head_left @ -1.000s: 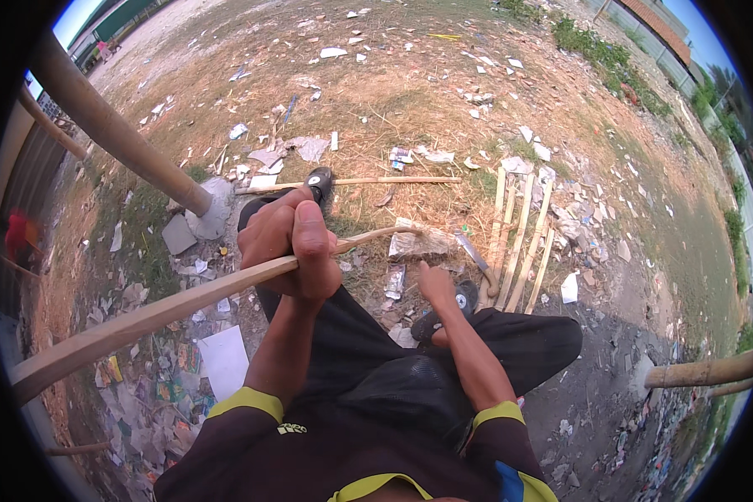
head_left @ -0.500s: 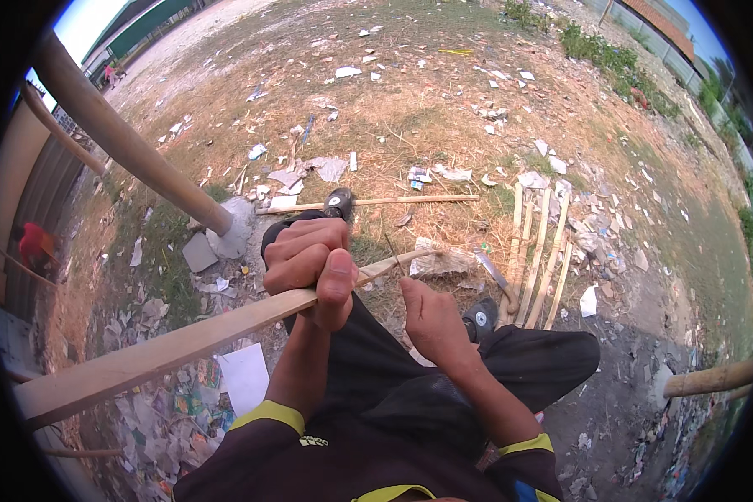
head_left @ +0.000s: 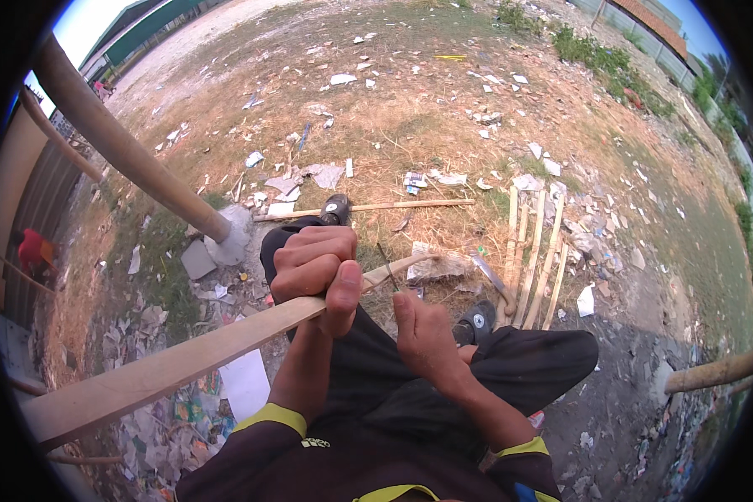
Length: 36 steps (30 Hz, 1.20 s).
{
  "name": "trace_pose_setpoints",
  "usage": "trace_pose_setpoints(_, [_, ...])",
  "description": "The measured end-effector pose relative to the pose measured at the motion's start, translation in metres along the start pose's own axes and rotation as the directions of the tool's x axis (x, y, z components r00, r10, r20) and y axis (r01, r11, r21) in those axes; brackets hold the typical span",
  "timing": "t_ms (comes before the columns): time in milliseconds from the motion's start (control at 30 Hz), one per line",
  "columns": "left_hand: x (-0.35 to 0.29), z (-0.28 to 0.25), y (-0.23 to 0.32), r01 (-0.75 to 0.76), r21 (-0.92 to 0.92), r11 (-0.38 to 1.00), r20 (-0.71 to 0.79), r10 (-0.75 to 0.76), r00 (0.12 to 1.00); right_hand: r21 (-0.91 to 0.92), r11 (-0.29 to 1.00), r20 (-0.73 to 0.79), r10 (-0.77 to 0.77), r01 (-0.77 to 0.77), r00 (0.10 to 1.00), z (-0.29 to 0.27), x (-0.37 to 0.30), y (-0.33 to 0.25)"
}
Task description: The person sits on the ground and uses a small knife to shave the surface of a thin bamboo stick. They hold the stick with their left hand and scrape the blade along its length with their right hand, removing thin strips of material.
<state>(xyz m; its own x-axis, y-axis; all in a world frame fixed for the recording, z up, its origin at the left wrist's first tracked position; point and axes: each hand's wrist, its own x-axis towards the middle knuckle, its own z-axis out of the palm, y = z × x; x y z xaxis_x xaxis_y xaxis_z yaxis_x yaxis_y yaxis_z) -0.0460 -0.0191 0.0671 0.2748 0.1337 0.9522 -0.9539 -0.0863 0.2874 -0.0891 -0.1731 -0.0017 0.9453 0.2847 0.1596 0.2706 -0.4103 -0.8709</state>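
Note:
My left hand (head_left: 316,274) is closed around a long pale strip of split bamboo or wood (head_left: 176,356). The strip runs from the lower left across my lap, and its thin far end points to the right, past my fist. In my right hand (head_left: 429,336) a thin dark knife blade (head_left: 386,263) shows above the thumb, its handle hidden by the fingers. The blade crosses the narrow end of the strip, just right of my left fist, and appears to touch it.
A sickle-like tool (head_left: 495,280) lies beside several pale strips (head_left: 534,259) on the right. One long stick (head_left: 410,203) lies beyond my feet. Thick posts stand at left (head_left: 134,142) and right (head_left: 711,373). Litter covers the ground. A person in red (head_left: 35,253) is far left.
My right hand and the blade have shifted slightly left and nearer to me along the strip, closer to my left fist. My left hand keeps its hold.

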Motion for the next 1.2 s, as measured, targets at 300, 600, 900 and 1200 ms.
trace_pose_setpoints(300, [-0.001,-0.001,0.001,0.009,0.07,0.998,-0.104,-0.002,0.995,-0.056,0.997,-0.024,-0.053,0.052,0.998,0.009,0.01,0.013])
trace_pose_setpoints(600, [-0.007,-0.001,0.002,-0.003,0.1,0.995,-0.114,0.015,0.993,-0.065,0.998,-0.023,-0.026,0.025,0.999,0.013,0.006,0.024])
trace_pose_setpoints(900, [-0.011,-0.005,0.005,0.073,0.109,0.991,-0.176,-0.053,0.983,-0.017,0.989,-0.037,-0.151,0.15,0.988,0.027,0.014,0.056])
trace_pose_setpoints(1200, [-0.014,-0.012,0.0,0.041,0.088,0.995,-0.19,-0.024,0.982,-0.172,0.985,-0.047,-0.04,0.032,0.998,0.036,0.026,0.09])
